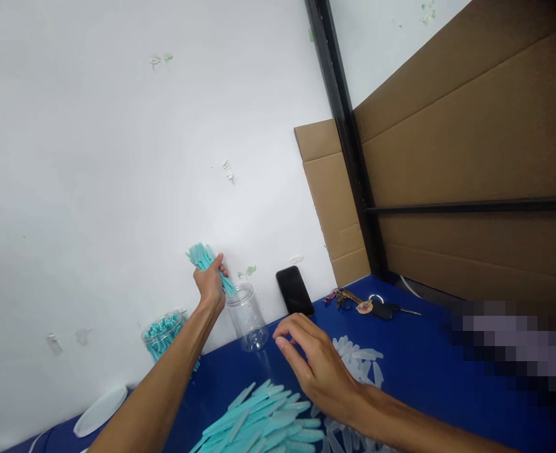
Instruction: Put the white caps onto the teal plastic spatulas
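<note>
My left hand (210, 286) is closed round a bundle of slim turquoise sticks (201, 255) with flat, broader upper ends. The bundle slants, its lower ends at the mouth of a clear plastic jar (248, 321) standing by the wall. My right hand (313, 365) hovers over the table to the right of the jar, fingers loosely bent and thumb apart, with nothing visible in it. Below it lies a heap of similar turquoise sticks (263, 421). Small translucent whitish pieces (357, 358) are scattered beside and partly behind my right hand.
A second clear jar (164, 330), filled with turquoise sticks, stands left, partly behind my left forearm. A black phone (295, 290) leans on the wall. Keys (372, 306) lie on the blue table (429, 365). A white lid-like disc (101, 412) is at left; cardboard (471, 126) walls the right.
</note>
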Demonstrator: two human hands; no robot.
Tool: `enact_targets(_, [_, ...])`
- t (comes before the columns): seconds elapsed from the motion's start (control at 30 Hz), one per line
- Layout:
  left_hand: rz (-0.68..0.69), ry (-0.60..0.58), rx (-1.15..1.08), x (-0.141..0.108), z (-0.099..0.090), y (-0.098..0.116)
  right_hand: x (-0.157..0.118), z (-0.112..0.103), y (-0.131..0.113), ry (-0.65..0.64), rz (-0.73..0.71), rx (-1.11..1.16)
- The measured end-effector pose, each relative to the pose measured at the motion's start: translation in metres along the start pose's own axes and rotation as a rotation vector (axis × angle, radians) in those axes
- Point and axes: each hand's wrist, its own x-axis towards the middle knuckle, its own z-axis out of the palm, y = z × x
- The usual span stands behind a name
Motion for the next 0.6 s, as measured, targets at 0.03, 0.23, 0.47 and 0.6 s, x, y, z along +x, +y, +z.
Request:
enact_targets(0.03, [-0.014, -0.010, 0.026, -0.001, -0.002, -0.005, 0.001, 0.000, 0.000, 0.002, -0.012, -0.004])
enact_targets(0.23, [-0.098, -0.057, 0.175, -0.005, -0.014, -0.023, 0.000, 0.000, -0.002, -0.020, -0.077, -0.027])
enact_targets(0.47, [-0.063, -0.074, 0.301, -0.011, -0.023, -0.033, -0.002, -0.001, -0.002, -0.031, -0.112, -0.033])
enact_targets(0.6, [-0.033, -0.089, 0.367, -0.021, -0.030, -0.040, -0.001, -0.001, -0.004, -0.031, -0.117, -0.027])
